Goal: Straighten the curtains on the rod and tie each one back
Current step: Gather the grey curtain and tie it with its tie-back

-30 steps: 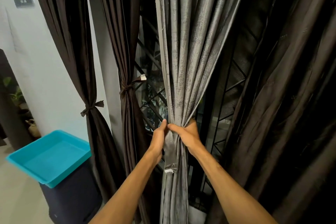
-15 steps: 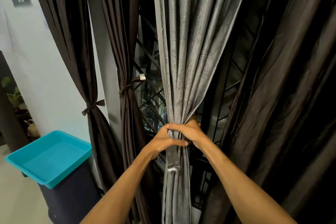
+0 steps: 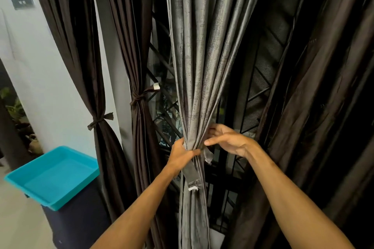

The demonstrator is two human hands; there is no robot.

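Hands meet at the waist of the grey curtain (image 3: 194, 66), which hangs at the centre of the head view, gathered into folds. The left hand (image 3: 180, 156) is closed around the bunched fabric from the 9 o'clock side, thumb across the front. The right hand (image 3: 228, 141), at 3 o'clock of the gather, is half open, its fingers (image 3: 212, 142) pinching a short end of the grey tie strip (image 3: 191, 176); the strip's longer end hangs down just below the left hand. At 9 o'clock of this curtain, two dark brown curtains (image 3: 139, 50) hang already tied back with knotted bands (image 3: 100, 120). Another dark curtain (image 3: 315, 107) hangs loose at 3 o'clock. A blue tray (image 3: 52, 176) sits on a dark bin at 8 o'clock.
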